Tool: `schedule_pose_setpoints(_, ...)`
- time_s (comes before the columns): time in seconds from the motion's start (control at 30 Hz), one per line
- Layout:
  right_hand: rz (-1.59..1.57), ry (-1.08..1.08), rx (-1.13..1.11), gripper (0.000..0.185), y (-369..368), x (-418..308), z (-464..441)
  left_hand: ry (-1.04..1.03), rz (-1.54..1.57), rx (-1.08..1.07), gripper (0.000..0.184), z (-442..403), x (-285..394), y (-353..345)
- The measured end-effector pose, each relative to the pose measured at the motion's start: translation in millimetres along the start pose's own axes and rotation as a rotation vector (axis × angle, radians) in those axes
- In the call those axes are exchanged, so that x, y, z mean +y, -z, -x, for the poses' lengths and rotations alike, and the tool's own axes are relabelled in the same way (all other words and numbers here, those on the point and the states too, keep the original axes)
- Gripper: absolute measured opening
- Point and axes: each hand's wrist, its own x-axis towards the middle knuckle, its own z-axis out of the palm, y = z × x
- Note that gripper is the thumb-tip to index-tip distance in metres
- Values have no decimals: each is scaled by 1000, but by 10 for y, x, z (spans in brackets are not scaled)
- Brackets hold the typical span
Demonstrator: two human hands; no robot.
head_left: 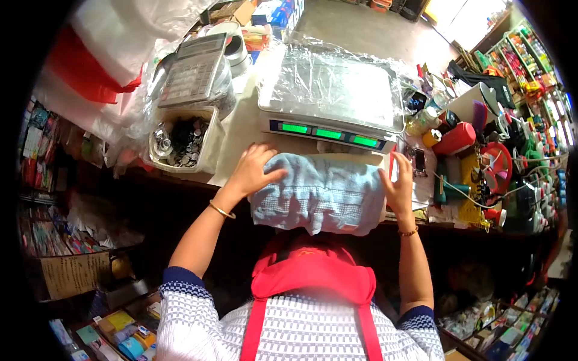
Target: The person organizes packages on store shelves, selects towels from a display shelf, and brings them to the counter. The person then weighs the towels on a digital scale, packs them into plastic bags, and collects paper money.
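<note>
A light blue towel (316, 192) lies rumpled at the counter's near edge, its lower part hanging over toward my body. At the towel's upper left corner is my left hand (256, 168), fingers stretched out past the cloth and thumb resting on it. My right hand (400, 185) is at the opposite side, fingers raised and apart, with the thumb by the towel's right edge. Just beyond the towel stands a weighing scale (328, 135) with green lit displays and clear plastic film over its metal plate (337, 84).
Left of the scale are a tub (211, 141) of coins and a large calculator (192, 69). Bottles, a red container (454, 139), a phone (416, 161) and cables crowd the right side. Plastic bags (150, 24) hang at upper left. Shelves of packets (120, 331) sit below the counter.
</note>
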Motion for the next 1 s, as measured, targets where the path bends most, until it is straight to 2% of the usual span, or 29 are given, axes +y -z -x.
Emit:
schedule_pose_setpoints(0.07,170,287,-182,60,56,-148,26,-98,-15,92,49,-13,129,128)
schedule_pose_setpoints(0.1,297,344,-213,63,54,-227,29,-95,-32,125,44,-5,114,125)
schedule_pose_setpoints(0.13,257,238,-293,56,35,-267,25,-97,-32,122,44,20,80,130)
schedule_pose_setpoints(0.2,120,177,-306,41,17,-215,-5,199,396,21,37,76,-11,143)
schedule_pose_setpoints(0.23,-4,119,-352,35,56,-192,-35,303,664,71,24,118,-28,124)
schedule_pose_setpoints(0.27,-129,57,-399,30,110,-156,-53,306,662,74,24,183,-63,145)
schedule_pose_setpoints(0.3,-289,144,-349,26,156,-133,-74,376,844,54,19,220,-32,231)
schedule_pose_setpoints(0.33,-521,66,-355,21,181,-124,-87,446,1027,36,14,243,3,292)
schedule_pose_setpoints(0.4,-772,-352,-445,16,321,-166,-96,468,1102,44,12,225,33,283)
schedule_pose_setpoints(0.47,-653,-297,-348,20,161,-54,-186,456,806,106,17,152,-30,156)
schedule_pose_setpoints(0.5,-408,-220,-354,23,55,42,-212,422,609,96,21,142,-145,18)
schedule_pose_setpoints(0.53,-164,-140,-355,25,-20,80,-236,420,608,98,21,132,-131,-14)
schedule_pose_setpoints(0.6,72,22,-215,27,-104,40,-206,344,107,232,26,42,-53,-105)
schedule_pose_setpoints(0.63,237,206,-100,26,-50,-145,-222,144,-171,283,32,-23,124,-1)
schedule_pose_setpoints(0.67,400,384,14,25,25,-393,-223,34,-265,320,36,-106,382,126)
schedule_pose_setpoints(0.73,202,452,-15,25,20,-734,-197,-146,-36,270,34,-195,636,109)
schedule_pose_setpoints(0.8,42,513,-180,33,-158,-820,-113,-214,-37,136,37,-209,732,-134)
schedule_pose_setpoints(0.83,118,534,-261,40,-253,-907,-87,-229,-118,72,43,-201,704,-295)
schedule_pose_setpoints(0.87,193,553,-343,48,-322,-946,-43,-161,-146,5,50,-193,651,-446)
schedule_pose_setpoints(0.9,290,452,-496,57,-500,-742,61,-121,-155,14,52,-210,648,-471)
schedule_pose_setpoints(1.0,297,424,-467,56,-576,-729,64,-52,-158,25,55,-273,626,-505)
